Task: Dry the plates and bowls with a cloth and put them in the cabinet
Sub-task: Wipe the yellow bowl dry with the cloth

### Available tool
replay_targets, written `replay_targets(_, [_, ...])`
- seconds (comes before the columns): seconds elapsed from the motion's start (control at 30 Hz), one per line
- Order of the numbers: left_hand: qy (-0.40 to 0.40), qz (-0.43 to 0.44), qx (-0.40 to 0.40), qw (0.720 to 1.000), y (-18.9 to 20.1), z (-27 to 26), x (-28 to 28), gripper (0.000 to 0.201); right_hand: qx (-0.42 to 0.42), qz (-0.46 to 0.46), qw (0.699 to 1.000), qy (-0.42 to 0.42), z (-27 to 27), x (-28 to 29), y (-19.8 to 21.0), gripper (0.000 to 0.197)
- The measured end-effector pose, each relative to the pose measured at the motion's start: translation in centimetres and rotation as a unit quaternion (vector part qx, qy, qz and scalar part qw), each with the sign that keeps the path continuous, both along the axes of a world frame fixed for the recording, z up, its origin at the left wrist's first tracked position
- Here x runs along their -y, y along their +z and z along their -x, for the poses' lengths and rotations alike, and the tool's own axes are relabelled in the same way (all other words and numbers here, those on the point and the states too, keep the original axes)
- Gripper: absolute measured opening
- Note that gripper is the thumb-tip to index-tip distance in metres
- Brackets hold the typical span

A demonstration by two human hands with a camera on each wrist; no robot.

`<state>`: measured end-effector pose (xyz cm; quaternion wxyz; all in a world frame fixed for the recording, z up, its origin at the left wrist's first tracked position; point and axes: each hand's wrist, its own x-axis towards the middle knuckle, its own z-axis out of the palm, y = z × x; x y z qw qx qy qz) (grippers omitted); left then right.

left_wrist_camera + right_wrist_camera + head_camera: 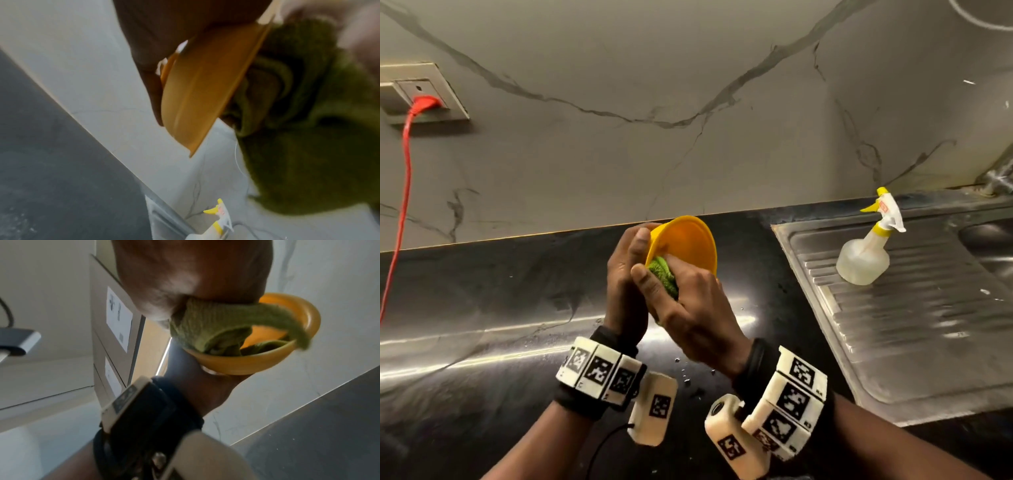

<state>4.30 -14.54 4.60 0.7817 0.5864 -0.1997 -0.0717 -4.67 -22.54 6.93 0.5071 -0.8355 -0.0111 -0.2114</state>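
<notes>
One yellow bowl (685,245), one green cloth (663,275), one spray bottle (866,253), two hands (654,291), one red plug (424,102)

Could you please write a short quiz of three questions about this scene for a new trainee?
1. True or false: the green cloth is pushed inside the yellow bowl.
2. Which hand holds the bowl? A) left hand B) right hand
3. Fill in: the spray bottle stands on the sink's ______.

Key: 1 true; 2 A; 3 drainboard.
</notes>
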Motion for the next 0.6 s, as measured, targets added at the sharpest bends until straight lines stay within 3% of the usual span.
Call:
replay_targets(0.17, [0.09, -0.032, 0.14, 0.986, -0.9, 1.2, 0.3, 0.062, -0.04, -0.151, 0.988, -0.014, -0.9, 0.2, 1.2, 0.051])
replay_targets(0.27, [0.073, -0.047, 0.175, 0.981, -1.9, 1.7, 0.0, 0.067, -0.053, -0.188, 0.981, 0.0, -1.2, 0.7, 1.4, 0.05])
replay_targets(0.37, [0.016, -0.042, 0.099, 0.994, -1.5, 0.6, -0.7, 0.052, -0.009, -0.116, 0.993, -0.004, -1.0, 1.0, 1.3, 0.036])
replay_targets(0.5, [-0.047, -0.012, -0.096, 0.994, 0.7, -1.1, -1.1, 0.067, 0.015, -0.058, 0.998, 0.007, -0.9, 0.4, 0.9, 0.035])
replay_targets(0.6, [-0.043, -0.004, -0.087, 0.995, 1.1, -1.0, -0.6, 0.063, 0.014, -0.094, 0.996, -0.002, -1.0, -0.2, 1.2, 0.036])
